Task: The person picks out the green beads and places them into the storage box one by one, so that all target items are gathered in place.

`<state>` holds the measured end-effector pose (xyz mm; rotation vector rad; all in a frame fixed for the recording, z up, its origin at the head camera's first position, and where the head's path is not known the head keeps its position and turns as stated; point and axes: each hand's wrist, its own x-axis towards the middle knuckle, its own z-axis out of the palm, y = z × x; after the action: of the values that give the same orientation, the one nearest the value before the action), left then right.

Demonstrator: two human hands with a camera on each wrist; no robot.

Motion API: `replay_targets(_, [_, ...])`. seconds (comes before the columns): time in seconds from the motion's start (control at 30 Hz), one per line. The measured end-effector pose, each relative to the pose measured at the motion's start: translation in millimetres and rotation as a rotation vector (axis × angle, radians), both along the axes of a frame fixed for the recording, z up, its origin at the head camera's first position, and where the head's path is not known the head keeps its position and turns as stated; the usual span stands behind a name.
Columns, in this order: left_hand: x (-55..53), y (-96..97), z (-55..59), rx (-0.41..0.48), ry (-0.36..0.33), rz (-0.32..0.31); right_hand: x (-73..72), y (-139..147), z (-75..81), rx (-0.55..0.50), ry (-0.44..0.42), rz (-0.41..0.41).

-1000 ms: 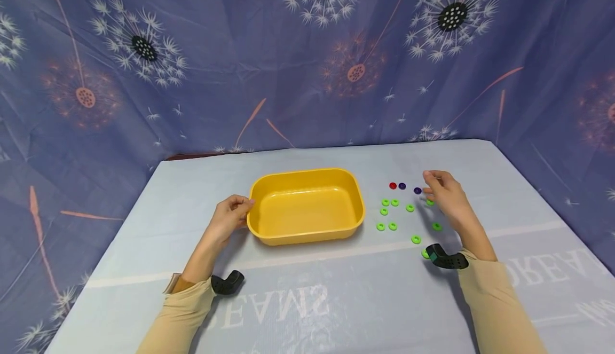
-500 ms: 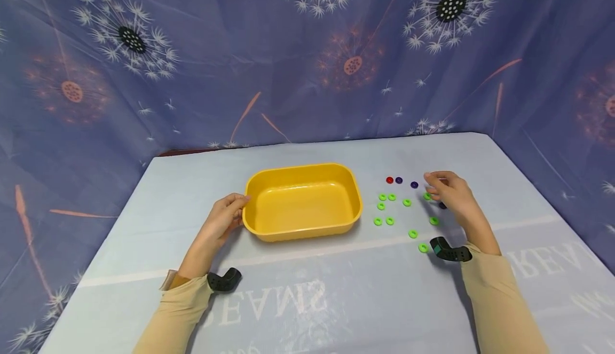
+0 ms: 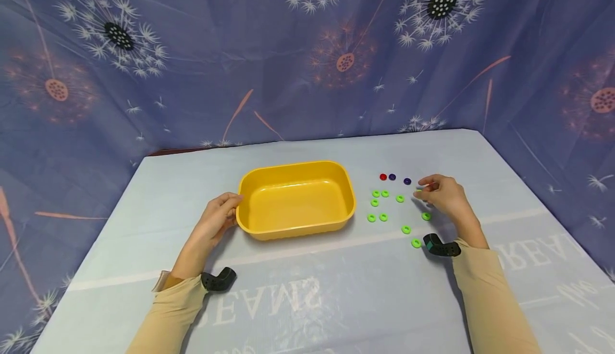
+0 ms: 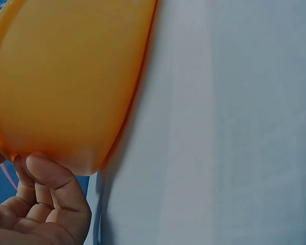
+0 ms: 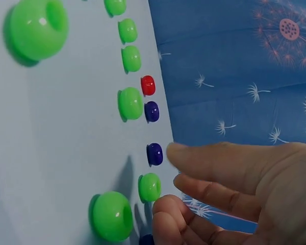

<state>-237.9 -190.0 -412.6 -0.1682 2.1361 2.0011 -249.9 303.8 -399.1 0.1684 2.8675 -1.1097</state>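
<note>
At the left end of the yellow plastic basin [image 3: 295,204], my left hand [image 3: 216,218] holds the rim, the thumb bent against the wall [image 4: 66,76] in the left wrist view. My right hand [image 3: 444,196] hovers at the beads' far right side, fingers bent and apart. In the right wrist view its fingertips come right up to a green bead [image 5: 150,187], with nothing pinched between them. A dark blue bead [image 5: 154,154] lies just past the upper fingertip. Another dark blue bead [image 5: 147,240] is partly cut off under the lower fingers.
Several green beads [image 3: 383,217] lie scattered right of the basin. A red bead [image 3: 383,177] and a dark blue bead [image 3: 392,177] sit side by side behind them. A patterned blue curtain [image 3: 216,65] hangs beyond the table's back edge.
My right hand has come closer to the green bead and covers more of it in the head view. The left hand stays on the basin's rim. The head view has shifted slightly.
</note>
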Motion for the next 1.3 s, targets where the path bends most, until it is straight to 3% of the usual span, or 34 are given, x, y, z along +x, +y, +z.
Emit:
replay_targets(0.47, [-3.6,-1.0,-5.7,0.016,-0.008,-0.013,2.1,-4,-2.9,0.117,0.045,-0.036])
replay_targets(0.77, [-2.6,-2.2,-6.0,0.043,-0.009,-0.022,0.5,-6,-8.2,0.163,0.126,-0.036])
replay_targets(1.3, [0.8,-1.8,-5.5,-0.039,0.041,-0.030,-0.2,-11,-13.3,0.189,0.165,-0.059])
